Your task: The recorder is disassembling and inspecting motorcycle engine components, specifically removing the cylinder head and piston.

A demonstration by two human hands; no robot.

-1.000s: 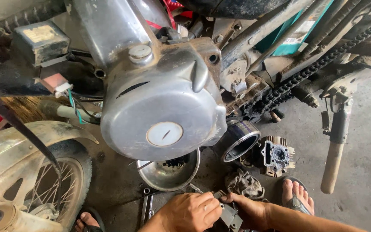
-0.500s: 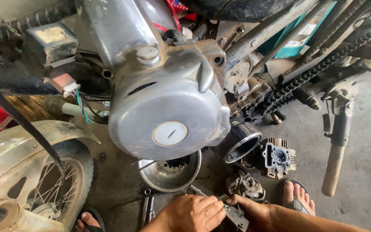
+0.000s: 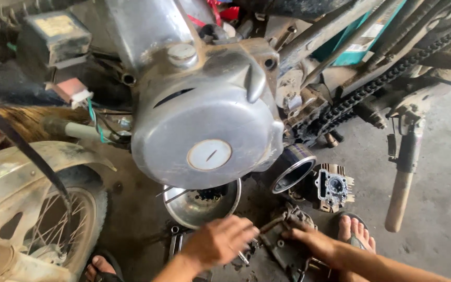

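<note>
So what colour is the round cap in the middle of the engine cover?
White, on the silver engine cover; head view shows the cap best.

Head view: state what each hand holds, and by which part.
Both the left hand and right hand grip a dark metal engine part at its top edge; exact grip unclear.

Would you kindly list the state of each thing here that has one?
Left hand: on a dark engine part, fingers curled.
Right hand: resting on the same part.
Engine cover: fitted on the engine.
Cylinder sleeve: off, lying tilted on the floor.
Cylinder head: removed, on the floor.
Metal bowl: upright, holding small parts.
Chain: hanging slack.
</note>
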